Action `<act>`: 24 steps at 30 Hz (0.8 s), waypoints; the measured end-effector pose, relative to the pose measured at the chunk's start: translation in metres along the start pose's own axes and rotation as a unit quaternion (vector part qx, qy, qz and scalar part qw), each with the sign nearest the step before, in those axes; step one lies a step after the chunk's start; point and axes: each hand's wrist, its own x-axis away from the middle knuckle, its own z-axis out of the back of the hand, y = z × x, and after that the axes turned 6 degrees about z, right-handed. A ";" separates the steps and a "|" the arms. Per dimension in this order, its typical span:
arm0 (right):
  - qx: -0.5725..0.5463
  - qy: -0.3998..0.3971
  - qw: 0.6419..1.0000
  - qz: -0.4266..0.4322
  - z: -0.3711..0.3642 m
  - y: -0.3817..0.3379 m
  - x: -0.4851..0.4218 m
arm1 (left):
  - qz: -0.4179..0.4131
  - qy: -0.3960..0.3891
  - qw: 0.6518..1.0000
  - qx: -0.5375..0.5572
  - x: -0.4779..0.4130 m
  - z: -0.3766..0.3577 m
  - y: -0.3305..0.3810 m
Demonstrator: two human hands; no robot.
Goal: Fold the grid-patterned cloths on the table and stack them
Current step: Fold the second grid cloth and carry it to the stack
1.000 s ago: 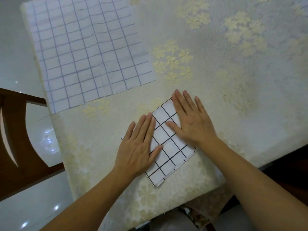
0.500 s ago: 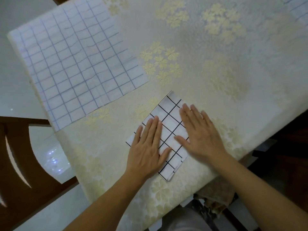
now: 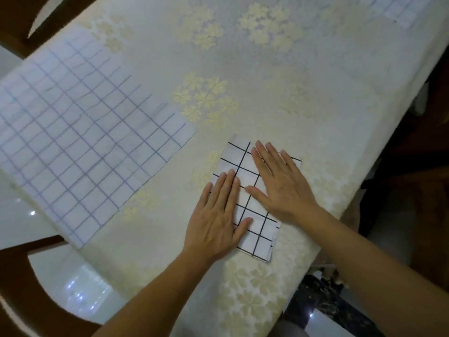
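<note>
Hands, left (image 3: pixel 215 215) and right (image 3: pixel 279 183), press flat and open on a folded black-grid cloth (image 3: pixel 252 229) on the tabletop (image 3: pixel 267 69), gripping nothing.

Count: 3 grid cloths on the table (image 3: pixel 315 98); 1 folded, black grid (image 3: pixel 245 166); 1 flat, blue grid (image 3: pixel 80 142); 1 more blue-grid piece (image 3: pixel 398 8) at far corner, cut off by frame; 2 hands, left hand (image 3: pixel 216 220), right hand (image 3: pixel 281 183); chairs: count unclear.
</note>
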 end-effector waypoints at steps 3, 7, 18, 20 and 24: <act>0.005 -0.011 1.000 -0.010 0.001 -0.001 -0.002 | 0.001 0.000 1.000 0.005 0.000 0.001 0.000; -0.019 -0.034 0.999 -0.026 0.016 -0.003 0.001 | -0.023 -0.029 0.999 0.003 0.001 0.013 -0.004; -0.056 0.035 0.985 -0.157 0.061 0.008 0.038 | -0.247 -0.027 0.966 -0.069 -0.110 0.088 -0.014; -0.053 0.050 0.986 -0.149 0.061 0.009 0.027 | -0.272 -0.014 0.958 -0.088 -0.127 0.091 -0.011; -0.032 0.049 0.989 -0.134 0.055 0.014 0.004 | -0.305 0.000 0.949 -0.079 -0.146 0.088 -0.007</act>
